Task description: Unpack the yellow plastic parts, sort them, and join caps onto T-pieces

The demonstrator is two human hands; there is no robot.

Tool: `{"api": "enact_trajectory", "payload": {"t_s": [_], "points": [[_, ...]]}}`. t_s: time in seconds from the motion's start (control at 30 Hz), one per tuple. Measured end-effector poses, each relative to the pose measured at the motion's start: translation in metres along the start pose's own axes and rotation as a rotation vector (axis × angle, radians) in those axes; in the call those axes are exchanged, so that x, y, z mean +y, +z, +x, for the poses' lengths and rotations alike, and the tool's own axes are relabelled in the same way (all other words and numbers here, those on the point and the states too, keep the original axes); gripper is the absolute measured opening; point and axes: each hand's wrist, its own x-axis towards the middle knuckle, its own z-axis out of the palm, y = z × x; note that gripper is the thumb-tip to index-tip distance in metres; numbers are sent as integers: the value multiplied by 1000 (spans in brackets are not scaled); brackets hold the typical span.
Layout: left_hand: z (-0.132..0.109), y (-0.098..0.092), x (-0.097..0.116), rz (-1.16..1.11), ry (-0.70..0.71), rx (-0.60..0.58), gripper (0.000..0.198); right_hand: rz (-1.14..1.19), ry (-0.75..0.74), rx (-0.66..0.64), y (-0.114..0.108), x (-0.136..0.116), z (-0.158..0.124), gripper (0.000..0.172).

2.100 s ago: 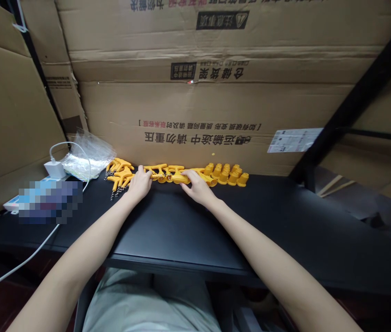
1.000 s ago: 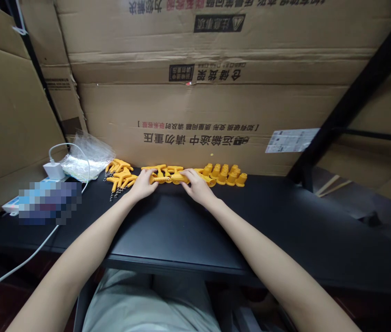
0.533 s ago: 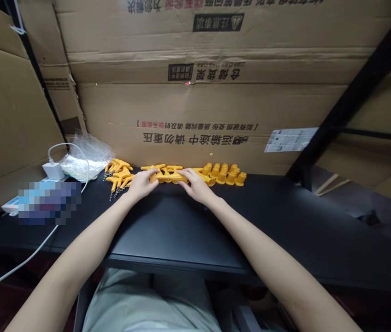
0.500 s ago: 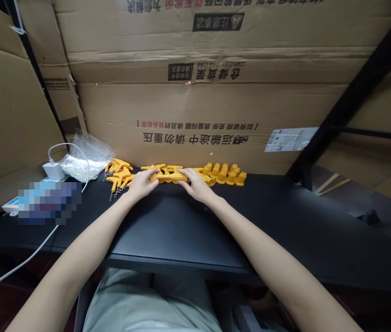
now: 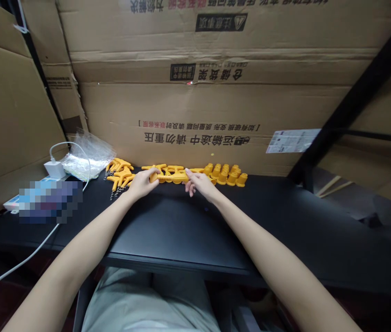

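Observation:
A yellow plastic corkscrew [image 5: 171,177] lies level between my hands, just above the table. My left hand [image 5: 143,183] is closed round its left end. At its right end, my right hand [image 5: 198,184] pinches it between thumb and finger, the other fingers hanging loosely curled below. Behind it lie several yellow T-shaped pieces [image 5: 154,168], partly hidden by my hands. Beside my left hand is a pile of yellow T-handles with metal spirals [image 5: 119,174]. Several yellow cup-shaped pieces [image 5: 232,177] stand in rows to the right of my right hand.
A cardboard sheet [image 5: 181,106] rises behind the black table [image 5: 181,226]. On the left are a clear plastic bag [image 5: 86,157], a white charger [image 5: 54,169] on a power strip, a blurred-out item [image 5: 48,200] and a white cable [image 5: 43,243]. A black shelf post [image 5: 340,106] slants up at the right.
My right hand has shifted slightly right along the corkscrew, and its lower fingers have loosened and come into view. My left hand keeps its hold. The view has shifted a little.

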Motion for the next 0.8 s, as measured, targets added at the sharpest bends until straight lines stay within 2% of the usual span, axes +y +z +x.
{"api": "enact_trajectory", "payload": {"t_s": [0.17, 0.27, 0.37, 0.47, 0.53, 0.67, 0.73, 0.8], "points": [[1, 3, 1, -13, -57, 13, 26, 2, 135, 66, 1, -6, 0, 63], [1, 3, 0, -4, -88, 9, 26, 5, 61, -14, -7, -9, -2, 49], [1, 3, -1, 3, -107, 16, 25, 4, -68, -85, -13, -9, -5, 53], [1, 3, 0, 9, -98, 24, 25, 1, -78, -93, -12, -9, -6, 46], [1, 2, 3, 11, -75, 28, 26, 29, -31, -72, -8, -9, -6, 44], [1, 2, 9, 2, -38, 38, 26, 66, 144, 5, -3, -12, -5, 62], [1, 1, 11, 8, -43, 41, 26, 66, 217, -9, -3, -13, -5, 66], [1, 1, 11, 20, -63, 38, 26, 89, 234, -63, -6, -13, -5, 61]]}}
